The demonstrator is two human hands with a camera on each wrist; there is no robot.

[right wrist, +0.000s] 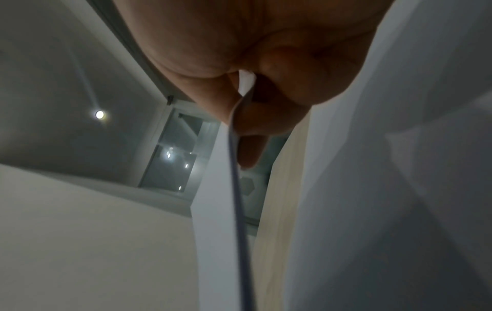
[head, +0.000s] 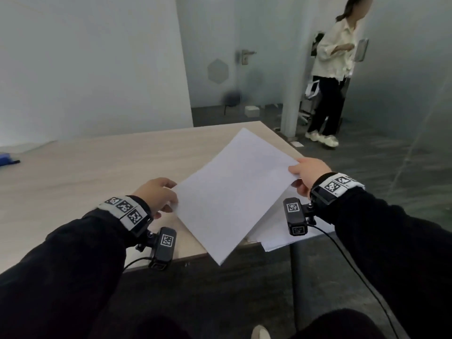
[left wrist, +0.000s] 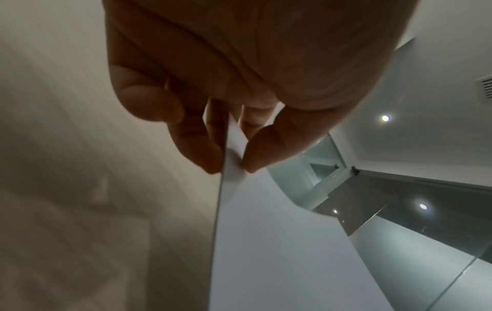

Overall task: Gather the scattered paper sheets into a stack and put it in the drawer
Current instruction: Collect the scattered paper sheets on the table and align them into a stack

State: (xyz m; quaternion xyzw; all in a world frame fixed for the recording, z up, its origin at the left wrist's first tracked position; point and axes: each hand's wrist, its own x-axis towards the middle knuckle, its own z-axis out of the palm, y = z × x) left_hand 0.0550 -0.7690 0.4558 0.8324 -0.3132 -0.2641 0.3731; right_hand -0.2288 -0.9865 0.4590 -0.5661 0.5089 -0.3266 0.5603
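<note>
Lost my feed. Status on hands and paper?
Left hand and right hand pinch opposite corners of the paper stack, lifted. More sheets on table corner. No drawer in view.

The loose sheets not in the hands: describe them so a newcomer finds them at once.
Start at the wooden table and go to its near right corner. Under the held paper stack, below the right hand, loose sheets lie flat, overhanging the edge. Unlike the stack, no hand touches them.

Black sleeves (head: 73, 253) cover both arms; each wrist wears a grey band of black-and-white square markers (head: 124, 207) and a small black cabled camera (head: 162, 248).
</note>
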